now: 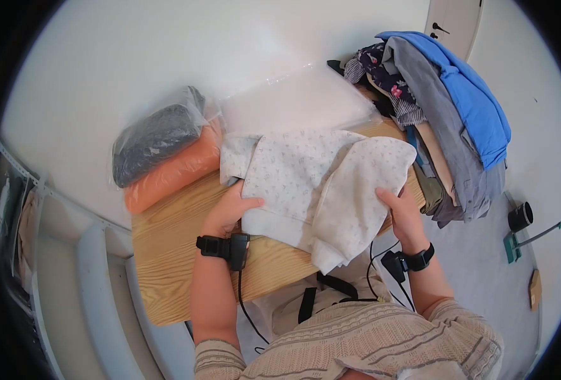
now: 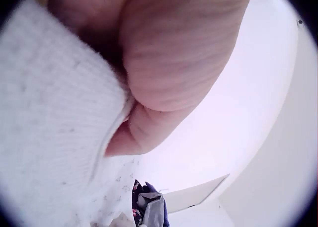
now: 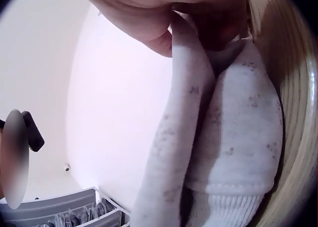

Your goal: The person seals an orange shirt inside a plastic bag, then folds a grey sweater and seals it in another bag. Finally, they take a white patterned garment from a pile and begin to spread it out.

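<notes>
A pale garment with a small grey print (image 1: 293,168) lies partly folded over the wooden table, its right part turned over toward the front. My left hand (image 1: 228,208) grips its lower left edge, thumb on top; in the left wrist view the hand (image 2: 174,48) holds the ribbed cloth (image 2: 54,102). With my right hand (image 1: 402,215) I pinch the right side of the garment, thumb above and fingers hidden beneath. The right wrist view has this hand (image 3: 169,13) holding a fold of the printed cloth (image 3: 174,137), a ribbed cuff (image 3: 228,209) hanging below.
Bagged dark (image 1: 160,142) and orange (image 1: 179,171) clothes lie at the table's left back. Clear plastic (image 1: 293,98) lies behind the garment. Blue (image 1: 474,95) and grey clothes are heaped at the right. The wooden table (image 1: 166,266) shows at front left; shelves stand further left.
</notes>
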`<action>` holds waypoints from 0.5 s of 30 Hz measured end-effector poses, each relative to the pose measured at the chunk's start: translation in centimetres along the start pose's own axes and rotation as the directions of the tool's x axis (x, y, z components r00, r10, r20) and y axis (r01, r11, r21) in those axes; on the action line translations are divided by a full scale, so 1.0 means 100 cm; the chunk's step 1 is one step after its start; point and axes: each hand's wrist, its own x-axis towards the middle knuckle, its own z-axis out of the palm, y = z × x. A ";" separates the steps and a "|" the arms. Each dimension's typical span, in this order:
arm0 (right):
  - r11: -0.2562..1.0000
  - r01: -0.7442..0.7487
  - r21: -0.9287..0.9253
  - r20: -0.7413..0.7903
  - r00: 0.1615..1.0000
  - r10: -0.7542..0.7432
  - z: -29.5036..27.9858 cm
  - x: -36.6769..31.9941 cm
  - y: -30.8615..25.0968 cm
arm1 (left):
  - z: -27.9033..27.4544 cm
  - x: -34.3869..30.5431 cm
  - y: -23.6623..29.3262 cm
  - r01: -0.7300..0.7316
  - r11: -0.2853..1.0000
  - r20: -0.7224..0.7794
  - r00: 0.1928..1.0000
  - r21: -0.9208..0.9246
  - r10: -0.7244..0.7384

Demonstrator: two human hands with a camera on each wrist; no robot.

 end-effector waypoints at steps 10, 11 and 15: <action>0.843 0.310 -0.439 0.567 0.824 -0.007 -0.001 -0.057 0.006 | -0.045 -0.011 0.009 -0.341 0.908 -0.574 0.704 0.244 0.419; 0.643 0.579 -0.501 0.768 0.640 0.021 -0.006 -0.055 0.002 | -0.058 -0.013 0.005 -0.340 0.907 -0.568 0.708 0.248 0.421; 0.681 0.307 -0.664 0.575 0.792 0.204 -0.040 -0.029 -0.027 | -0.075 -0.017 -0.004 -0.056 0.915 -0.552 0.782 0.400 0.289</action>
